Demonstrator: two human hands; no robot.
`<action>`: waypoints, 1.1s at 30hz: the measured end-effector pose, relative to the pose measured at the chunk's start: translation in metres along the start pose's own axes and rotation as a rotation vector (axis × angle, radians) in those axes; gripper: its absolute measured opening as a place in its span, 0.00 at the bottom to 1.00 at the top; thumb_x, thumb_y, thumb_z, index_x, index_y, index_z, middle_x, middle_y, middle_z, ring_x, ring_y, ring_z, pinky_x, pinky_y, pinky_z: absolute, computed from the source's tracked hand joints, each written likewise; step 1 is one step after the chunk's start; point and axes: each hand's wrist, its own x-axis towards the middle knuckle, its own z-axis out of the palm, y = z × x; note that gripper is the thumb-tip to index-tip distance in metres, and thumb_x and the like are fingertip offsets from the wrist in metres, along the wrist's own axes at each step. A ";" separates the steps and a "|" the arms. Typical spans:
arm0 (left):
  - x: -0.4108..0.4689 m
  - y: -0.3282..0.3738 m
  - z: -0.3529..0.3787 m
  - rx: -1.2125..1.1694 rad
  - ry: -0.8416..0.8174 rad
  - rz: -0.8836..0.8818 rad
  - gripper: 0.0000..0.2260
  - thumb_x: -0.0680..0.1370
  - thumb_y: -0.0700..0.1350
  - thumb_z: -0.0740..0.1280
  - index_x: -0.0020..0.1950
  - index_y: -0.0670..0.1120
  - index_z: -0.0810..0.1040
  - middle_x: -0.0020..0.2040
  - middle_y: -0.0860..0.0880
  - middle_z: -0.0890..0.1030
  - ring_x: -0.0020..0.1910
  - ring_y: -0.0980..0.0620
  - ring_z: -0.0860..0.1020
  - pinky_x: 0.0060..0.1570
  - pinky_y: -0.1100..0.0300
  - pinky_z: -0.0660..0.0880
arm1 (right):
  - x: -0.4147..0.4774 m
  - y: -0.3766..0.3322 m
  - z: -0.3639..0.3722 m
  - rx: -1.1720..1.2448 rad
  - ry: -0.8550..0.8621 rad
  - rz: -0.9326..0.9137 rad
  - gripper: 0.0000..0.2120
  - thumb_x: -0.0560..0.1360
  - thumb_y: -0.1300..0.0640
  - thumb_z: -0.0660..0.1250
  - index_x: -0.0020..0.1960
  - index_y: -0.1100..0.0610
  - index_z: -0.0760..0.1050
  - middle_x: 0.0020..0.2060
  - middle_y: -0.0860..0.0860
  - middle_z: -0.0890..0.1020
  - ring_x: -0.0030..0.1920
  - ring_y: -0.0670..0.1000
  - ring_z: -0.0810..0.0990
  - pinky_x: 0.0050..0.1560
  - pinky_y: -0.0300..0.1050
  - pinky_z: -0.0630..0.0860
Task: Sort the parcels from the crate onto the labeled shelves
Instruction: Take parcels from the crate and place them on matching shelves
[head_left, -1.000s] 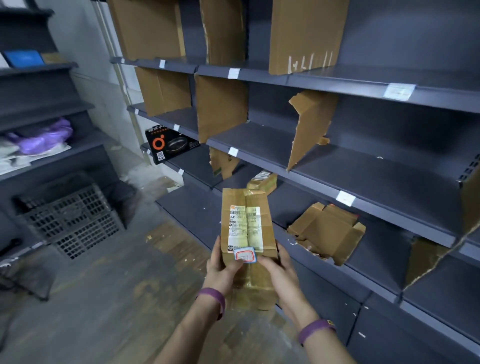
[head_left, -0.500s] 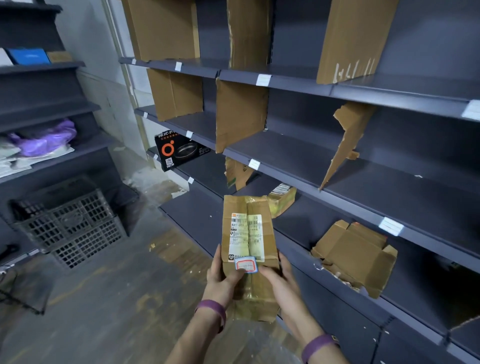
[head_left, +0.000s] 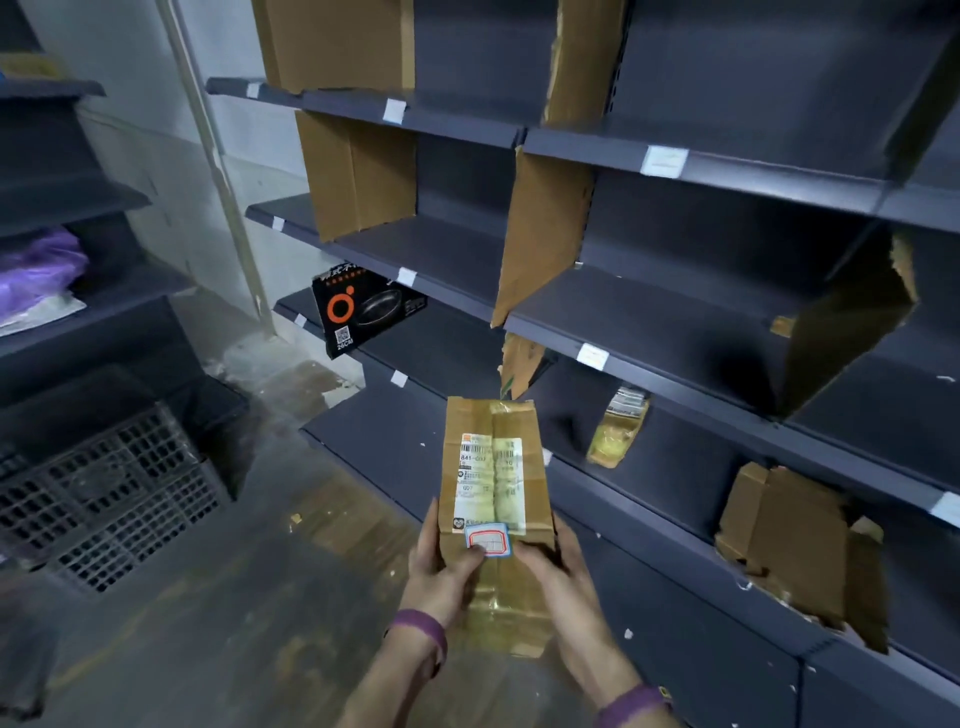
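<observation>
Head view. A brown, tape-wrapped parcel, creased along its length, carries a white shipping label on its front face and a small red-bordered sticker below that. It is held upright in the air before the dark shelves. The left hand grips the parcel's left edge, thumb on the front just beside the sticker. The right hand grips the right edge, thumb also near the sticker. A black crate stands on the floor well apart at left.
</observation>
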 end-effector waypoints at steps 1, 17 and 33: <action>0.007 0.004 -0.008 0.007 0.006 -0.005 0.39 0.58 0.54 0.74 0.67 0.71 0.67 0.67 0.52 0.73 0.63 0.53 0.76 0.64 0.47 0.73 | 0.006 -0.001 0.010 0.001 -0.005 -0.002 0.21 0.72 0.59 0.72 0.62 0.44 0.74 0.52 0.41 0.84 0.55 0.41 0.81 0.58 0.42 0.74; 0.122 0.108 -0.093 0.013 0.162 0.171 0.34 0.76 0.38 0.69 0.76 0.56 0.59 0.65 0.53 0.74 0.57 0.56 0.76 0.38 0.75 0.74 | 0.148 -0.040 0.149 0.017 -0.213 -0.056 0.24 0.74 0.55 0.71 0.66 0.41 0.70 0.55 0.38 0.81 0.55 0.39 0.79 0.53 0.37 0.75; 0.221 0.190 -0.286 -0.118 0.439 0.268 0.32 0.77 0.31 0.65 0.75 0.54 0.60 0.60 0.49 0.78 0.46 0.57 0.79 0.34 0.69 0.76 | 0.254 -0.056 0.397 -0.013 -0.610 -0.087 0.22 0.75 0.59 0.69 0.67 0.45 0.72 0.55 0.42 0.84 0.57 0.42 0.81 0.57 0.43 0.76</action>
